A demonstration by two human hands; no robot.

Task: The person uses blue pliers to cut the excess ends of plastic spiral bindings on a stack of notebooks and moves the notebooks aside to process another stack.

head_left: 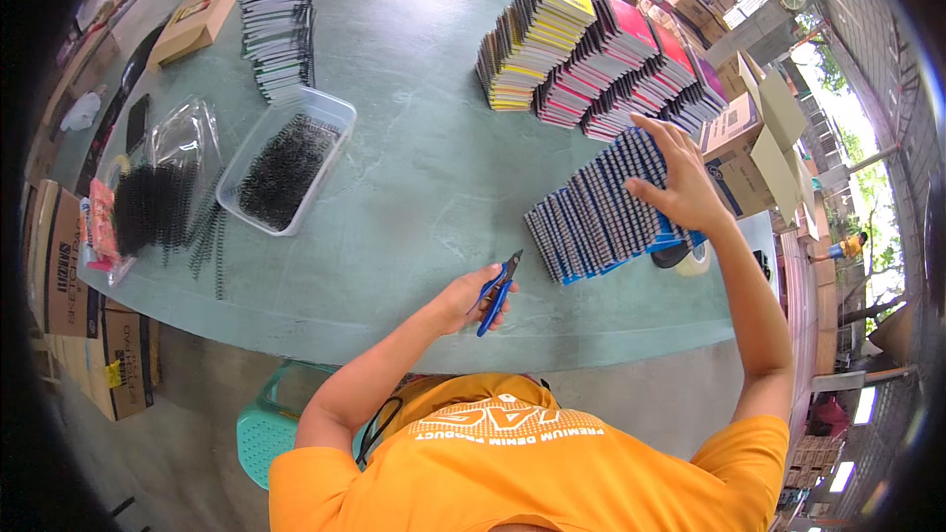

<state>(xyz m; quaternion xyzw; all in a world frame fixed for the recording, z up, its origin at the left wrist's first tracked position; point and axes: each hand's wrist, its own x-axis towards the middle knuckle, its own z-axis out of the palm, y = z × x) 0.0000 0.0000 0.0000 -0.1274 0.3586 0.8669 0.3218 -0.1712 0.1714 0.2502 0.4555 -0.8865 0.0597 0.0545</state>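
My left hand (471,301) is closed around a pair of small cutters (496,303) with blue handles, their dark tips pointing away from me over the table's near side. To the right stands a leaning stack of blue spiral notebooks (591,212), its coil-bound edges turned toward the left. My right hand (685,177) grips the top of this stack, thumb and fingers spread apart against the coils. The palm side and whatever lies under it are hidden.
Tall stacks of yellow notebooks (540,39) and pink notebooks (606,59) stand at the back right, beside an open carton (739,143). Leftward are a clear plastic tub (286,227) of black coils, bagged coils (158,202) and green notebooks (276,30). A tape roll (695,261) lies behind the blue stack.
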